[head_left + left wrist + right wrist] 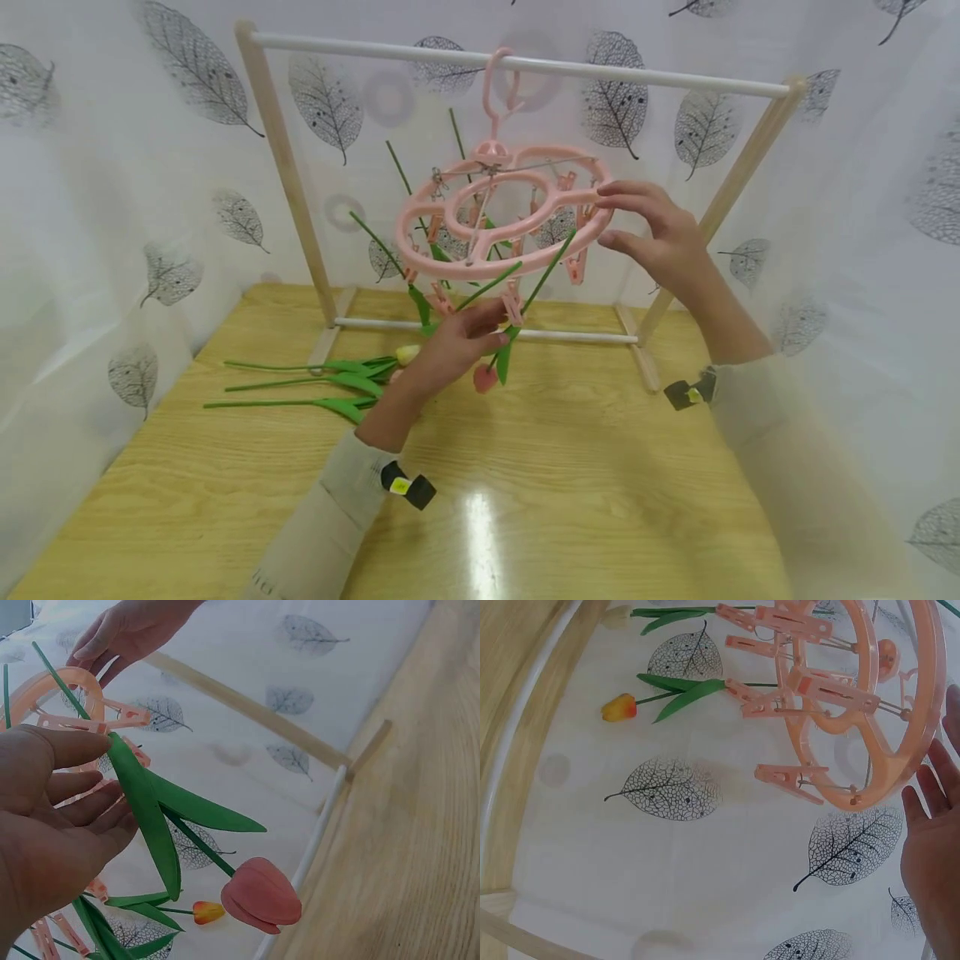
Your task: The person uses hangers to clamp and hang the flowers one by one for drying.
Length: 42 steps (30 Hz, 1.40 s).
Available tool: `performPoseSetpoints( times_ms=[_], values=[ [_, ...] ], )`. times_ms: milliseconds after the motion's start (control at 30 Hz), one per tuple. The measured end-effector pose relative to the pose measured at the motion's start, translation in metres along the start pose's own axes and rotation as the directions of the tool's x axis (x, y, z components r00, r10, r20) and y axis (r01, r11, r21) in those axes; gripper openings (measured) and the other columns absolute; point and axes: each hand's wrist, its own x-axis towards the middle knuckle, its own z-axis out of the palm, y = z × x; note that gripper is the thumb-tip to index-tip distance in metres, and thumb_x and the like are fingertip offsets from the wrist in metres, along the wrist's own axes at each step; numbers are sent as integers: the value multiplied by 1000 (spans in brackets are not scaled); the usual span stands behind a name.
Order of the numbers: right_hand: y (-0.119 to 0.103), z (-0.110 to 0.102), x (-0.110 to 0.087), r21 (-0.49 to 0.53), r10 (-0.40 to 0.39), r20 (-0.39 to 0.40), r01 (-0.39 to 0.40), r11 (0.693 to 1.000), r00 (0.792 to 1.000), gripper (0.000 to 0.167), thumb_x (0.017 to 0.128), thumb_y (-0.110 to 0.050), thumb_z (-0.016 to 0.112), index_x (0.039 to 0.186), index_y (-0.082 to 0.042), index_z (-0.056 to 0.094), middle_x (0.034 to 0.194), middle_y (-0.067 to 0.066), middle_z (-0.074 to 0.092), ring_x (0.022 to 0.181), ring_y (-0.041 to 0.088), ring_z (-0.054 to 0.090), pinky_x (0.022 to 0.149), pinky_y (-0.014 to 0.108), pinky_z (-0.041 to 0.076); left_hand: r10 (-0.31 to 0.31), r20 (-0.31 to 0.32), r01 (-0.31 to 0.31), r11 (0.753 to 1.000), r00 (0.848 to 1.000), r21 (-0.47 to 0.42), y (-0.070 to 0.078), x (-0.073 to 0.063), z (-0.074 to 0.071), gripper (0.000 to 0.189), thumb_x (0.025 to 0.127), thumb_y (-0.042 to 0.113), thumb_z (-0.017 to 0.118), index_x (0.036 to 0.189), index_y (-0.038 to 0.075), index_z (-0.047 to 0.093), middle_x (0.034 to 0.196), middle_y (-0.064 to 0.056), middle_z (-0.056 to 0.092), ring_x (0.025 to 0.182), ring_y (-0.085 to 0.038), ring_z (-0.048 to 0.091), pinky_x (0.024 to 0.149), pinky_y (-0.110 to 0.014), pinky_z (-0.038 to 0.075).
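Observation:
A pink round clip hanger [495, 268] hangs by its hook from the white bar. A pink tulip [262, 892] points head down, its stem at a clothespin [513, 303] on the near side. My left hand [450, 346] is beside that clothespin, a fingertip touching the green leaf [139, 802] by the stem, its other fingers loosely bent. My right hand [652, 233] touches the hanger's right edge with fairly straight fingers, thumb lower down. Farther back hang a yellow-orange tulip [619, 708] and a pale tulip [616, 616], heads down, at other clothespins.
A wooden rack with a white top bar [645, 76] and a lower bar [577, 336] stands on the wooden table [570, 467]. Several tulips [300, 383] lie on the table at the left, partly behind my left arm. A leaf-print curtain [180, 242] surrounds the table.

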Motion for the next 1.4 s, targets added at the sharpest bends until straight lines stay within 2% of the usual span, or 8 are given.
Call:
performPoseSetpoints(
  times_ms=[133,333,567,733,900,1033,1167,1400],
  values=[
    [4,-8,9,-8,37,74,-37,999,997,45,86,-7,79,130,-11,69,145,1,56,139,7,42,117,27,33,-46,9,46,997,999,58,-1,-8,-2,59,101,23,63,155,20,40,156,0,44,145,-24,42,115,-39,41],
    [12,-16,17,1,80,147,-81,997,986,42,85,-7,81,125,-9,71,143,-2,59,140,7,41,121,35,29,-32,19,28,984,999,174,4,-21,-7,58,101,24,63,155,17,42,160,1,39,150,-25,33,120,-47,32],
    [13,-11,19,29,75,172,-82,996,982,38,82,-3,82,119,-6,73,134,4,63,140,16,42,120,35,30,-25,28,20,986,999,168,3,-47,-18,43,103,19,60,145,17,55,148,-2,52,136,-27,51,108,-43,48],
    [13,-7,17,33,31,155,-37,999,987,34,82,0,81,115,-1,74,129,10,65,137,16,45,117,28,33,-75,-17,77,976,997,203,-4,-72,-37,40,102,16,60,142,10,58,140,-9,59,125,-28,59,98,-44,54],
    [10,-8,15,13,52,158,-55,998,986,33,84,-4,80,116,-2,73,132,9,63,138,16,44,118,30,33,-132,-82,148,960,988,238,-17,-96,-72,43,103,20,61,142,5,55,137,-18,61,123,-39,60,96,-47,55],
    [9,-8,14,-1,75,155,-76,997,985,33,86,-8,80,118,-4,73,134,7,62,137,12,45,117,28,33,-142,-152,188,917,978,352,-28,-117,-109,43,103,25,59,142,6,55,139,-20,58,121,-38,60,95,-45,55],
    [8,-7,15,1,49,150,-49,999,988,32,85,-4,80,116,-5,74,130,7,64,133,5,46,113,20,35,-157,-220,245,849,963,468,-36,-136,-144,42,105,25,57,142,6,55,140,-21,58,118,-36,61,92,-45,56],
    [8,-6,15,21,16,145,-19,1000,989,30,84,0,79,114,-4,75,126,7,64,126,1,48,109,18,37,-209,-241,316,712,948,627,-58,-154,-193,43,104,16,57,141,-4,53,138,-28,56,121,-46,55,91,-53,53]
  ],
)
